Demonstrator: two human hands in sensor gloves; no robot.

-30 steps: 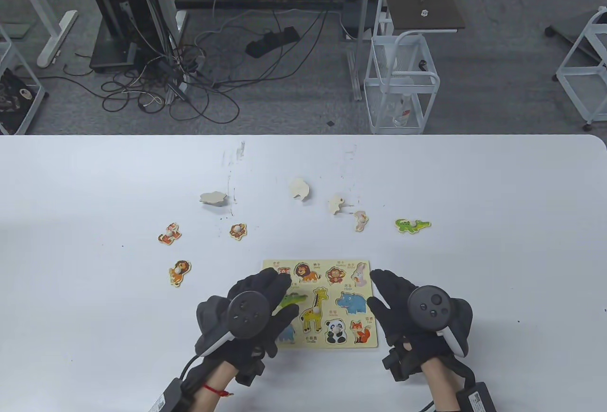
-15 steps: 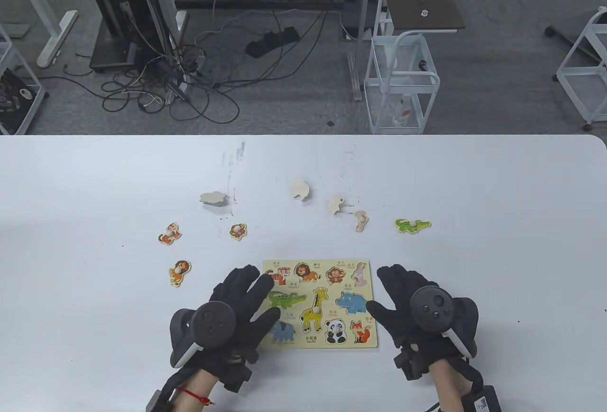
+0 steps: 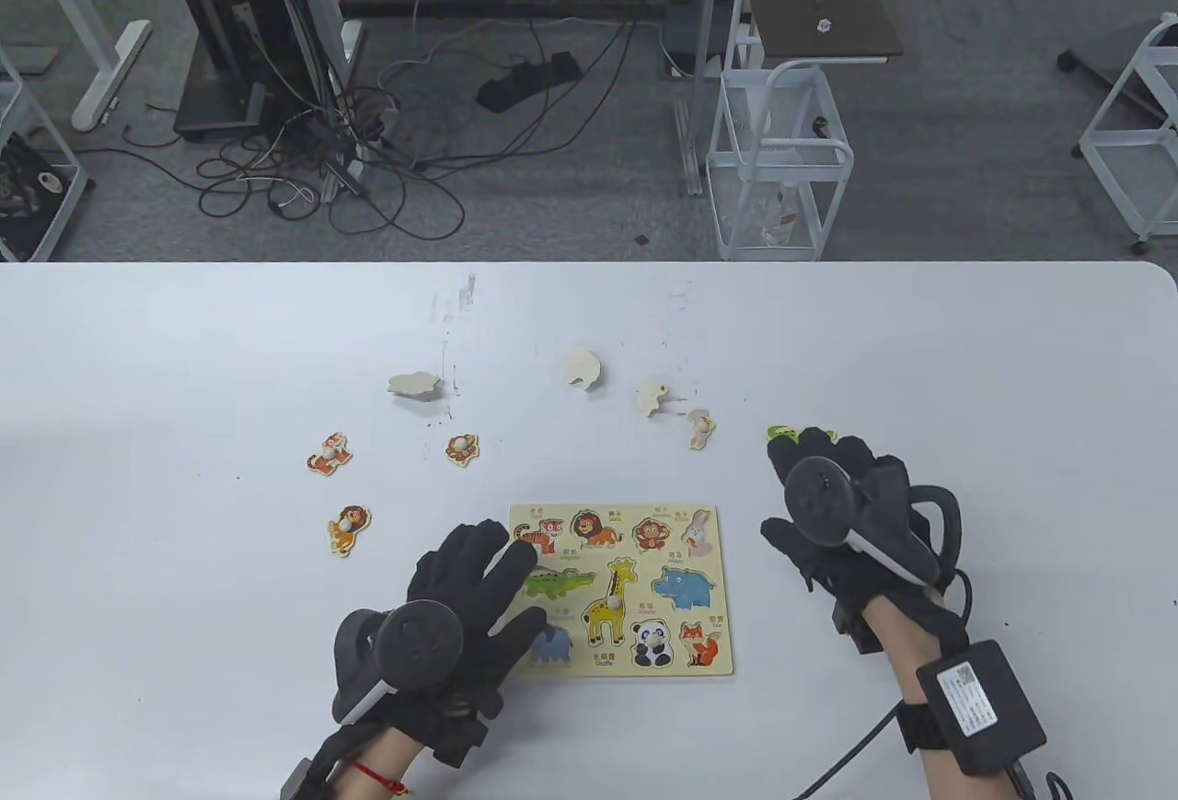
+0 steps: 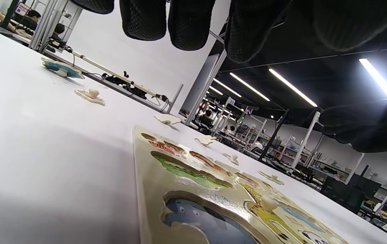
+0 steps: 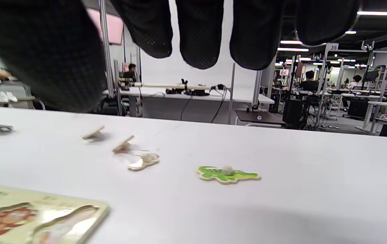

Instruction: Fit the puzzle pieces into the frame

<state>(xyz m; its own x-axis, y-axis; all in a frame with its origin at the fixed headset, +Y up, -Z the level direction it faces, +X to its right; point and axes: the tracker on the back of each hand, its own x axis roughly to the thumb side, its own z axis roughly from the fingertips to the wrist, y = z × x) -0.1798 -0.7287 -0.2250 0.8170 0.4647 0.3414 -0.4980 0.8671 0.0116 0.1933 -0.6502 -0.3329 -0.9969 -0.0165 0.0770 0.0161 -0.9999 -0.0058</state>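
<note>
The wooden animal puzzle frame (image 3: 727, 561) lies at the table's near middle, with a giraffe piece (image 3: 611, 602) and a panda piece (image 3: 652, 643) seated in it. My left hand (image 3: 497, 570) is open, its fingers spread over the frame's left edge, and holds nothing. My right hand (image 3: 810, 469) is open and hovers over the green crocodile piece (image 3: 780, 432), hiding most of it. In the right wrist view the crocodile (image 5: 227, 174) lies flat on the table below my fingers (image 5: 198, 37), apart from them. The frame also shows in the left wrist view (image 4: 146, 176).
Loose pieces lie beyond the frame: tiger (image 3: 329, 453), monkey (image 3: 462, 448), lion (image 3: 348, 529), rabbit (image 3: 699, 427), and three face-down pieces (image 3: 412, 384), (image 3: 583, 367), (image 3: 653, 396). The table's far edge runs across the view's middle.
My right hand has moved from beside the frame's right edge forward to over the crocodile piece. My left hand slid back and left off the frame's middle, then stayed.
</note>
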